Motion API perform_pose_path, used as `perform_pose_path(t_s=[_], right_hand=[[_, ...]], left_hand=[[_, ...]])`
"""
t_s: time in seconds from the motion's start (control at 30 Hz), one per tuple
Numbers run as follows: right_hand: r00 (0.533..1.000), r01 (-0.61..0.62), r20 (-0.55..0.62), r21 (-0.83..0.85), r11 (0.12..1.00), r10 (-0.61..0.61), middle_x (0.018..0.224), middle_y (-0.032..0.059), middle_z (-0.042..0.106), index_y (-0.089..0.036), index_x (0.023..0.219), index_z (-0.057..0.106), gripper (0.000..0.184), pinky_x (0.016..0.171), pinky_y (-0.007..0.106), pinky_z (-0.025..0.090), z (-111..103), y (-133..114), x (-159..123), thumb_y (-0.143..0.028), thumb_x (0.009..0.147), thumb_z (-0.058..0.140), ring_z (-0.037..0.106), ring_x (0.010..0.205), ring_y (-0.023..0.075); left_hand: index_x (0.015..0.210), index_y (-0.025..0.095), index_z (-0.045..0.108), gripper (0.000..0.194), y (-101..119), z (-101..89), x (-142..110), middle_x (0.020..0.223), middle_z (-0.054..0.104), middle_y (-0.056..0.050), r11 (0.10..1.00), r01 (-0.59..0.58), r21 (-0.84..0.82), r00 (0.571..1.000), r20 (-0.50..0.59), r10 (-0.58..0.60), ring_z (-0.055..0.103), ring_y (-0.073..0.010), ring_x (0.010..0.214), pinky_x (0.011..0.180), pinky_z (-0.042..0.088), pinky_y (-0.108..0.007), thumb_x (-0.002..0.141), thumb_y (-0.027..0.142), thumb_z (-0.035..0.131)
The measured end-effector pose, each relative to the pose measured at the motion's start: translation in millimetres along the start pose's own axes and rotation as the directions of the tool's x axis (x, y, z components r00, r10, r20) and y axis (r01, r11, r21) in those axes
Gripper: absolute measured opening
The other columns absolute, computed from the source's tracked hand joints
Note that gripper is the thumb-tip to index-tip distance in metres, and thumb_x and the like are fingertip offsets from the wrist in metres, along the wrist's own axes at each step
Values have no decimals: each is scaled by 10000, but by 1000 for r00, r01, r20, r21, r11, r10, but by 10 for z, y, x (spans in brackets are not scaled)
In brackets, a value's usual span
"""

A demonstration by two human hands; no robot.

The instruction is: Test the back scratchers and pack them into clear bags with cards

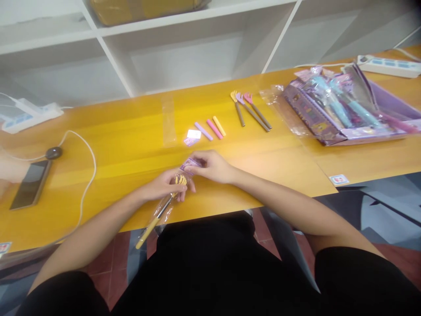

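Near the table's front edge, my left hand (166, 183) grips a back scratcher with a yellow claw and yellow handle (151, 230), inside a clear plastic bag. Its handle points down toward me, past the table edge. My right hand (213, 166) pinches a small purple printed card (190, 165) at the bag's top end, just above the claw. Beyond my hands lie a purple handle sleeve (203, 131), a pink sleeve (215, 129) and a yellow sleeve (219, 126). A white card (194, 134) rests beside them, partly over a purple card (191, 141).
Three claw-headed metal rods (252, 113) lie farther back. At right stands a purple display box (329, 139) of bagged back scratchers. A phone (31, 184), a white cable (94, 162) and another person's blurred hand (11, 169) are at left. White shelving (197, 26) borders the table's back.
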State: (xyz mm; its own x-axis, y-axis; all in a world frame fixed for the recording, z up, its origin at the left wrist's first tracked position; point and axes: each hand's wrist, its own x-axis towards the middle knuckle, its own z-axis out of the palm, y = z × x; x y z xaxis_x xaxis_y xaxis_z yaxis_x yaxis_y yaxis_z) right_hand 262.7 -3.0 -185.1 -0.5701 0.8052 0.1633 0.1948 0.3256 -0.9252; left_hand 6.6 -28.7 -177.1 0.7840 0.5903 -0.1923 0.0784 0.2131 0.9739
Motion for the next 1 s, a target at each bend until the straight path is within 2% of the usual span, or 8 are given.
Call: perform_pose_path(t_s=[0.1,0.33,0.5,0.63,0.77,0.87,0.93,1.0], right_hand=[[999,-9,-48,42,999,11,927,26,709,-180,1177,729,447,686,285,412,-2,3,0,-595,1038,820,527,755,126],[991,11,-135,108,994,4,900,14,654,-220,1165,678,486,698,296,458,-58,16,17,-649,1014,847,556,799,152],[949,73,-313,83,994,-44,978,45,639,-234,1086,600,420,973,398,593,-128,63,81,-604,1059,796,667,989,211],[877,108,-478,101,989,-47,1051,58,645,-239,1069,556,334,1298,510,481,-241,92,135,-513,1088,746,706,1248,240],[825,110,-562,252,961,53,1232,88,706,-260,1120,578,392,1011,412,610,-415,115,159,-568,1033,803,714,1216,234],[909,31,-392,406,913,144,1140,66,732,-283,1279,622,541,702,334,548,-462,107,135,-694,994,828,675,890,177],[977,-83,-134,488,869,168,989,26,727,-260,1326,645,649,598,303,491,-369,78,95,-719,936,888,596,719,135],[983,-181,110,493,851,146,868,5,717,-205,1235,690,651,566,278,498,-181,32,51,-663,869,973,593,663,120]], left_hand=[[1394,170,611,488,-18,8,5,1221,838,-155,1000,-13,-17,1000,-10,13,786,-136,692,640,653,-252,1047,424,843],[1686,243,411,795,0,-10,19,1141,842,-110,1000,6,-25,999,-35,-7,799,-149,691,650,644,-242,1049,419,853],[1385,123,680,479,38,-34,19,960,838,-92,998,63,3,997,-38,-62,782,-149,685,627,623,-235,1083,475,800],[1242,121,755,416,66,-28,18,864,835,-76,997,77,19,997,-29,-76,777,-141,700,658,625,-221,1077,499,807],[1161,130,737,446,82,-4,12,825,833,-82,994,111,-5,994,-21,-111,768,-165,626,585,618,-246,1072,564,789],[1111,151,697,448,66,24,1,780,816,-68,992,123,-34,991,-54,-125,742,-164,565,521,580,-234,1084,594,757],[1110,168,675,435,45,39,-5,767,811,-55,992,117,-47,989,-85,-121,731,-161,548,504,567,-230,1096,599,738],[1109,175,676,438,26,43,-8,774,816,-51,994,98,-44,989,-106,-102,732,-158,556,523,579,-234,1098,609,735]])
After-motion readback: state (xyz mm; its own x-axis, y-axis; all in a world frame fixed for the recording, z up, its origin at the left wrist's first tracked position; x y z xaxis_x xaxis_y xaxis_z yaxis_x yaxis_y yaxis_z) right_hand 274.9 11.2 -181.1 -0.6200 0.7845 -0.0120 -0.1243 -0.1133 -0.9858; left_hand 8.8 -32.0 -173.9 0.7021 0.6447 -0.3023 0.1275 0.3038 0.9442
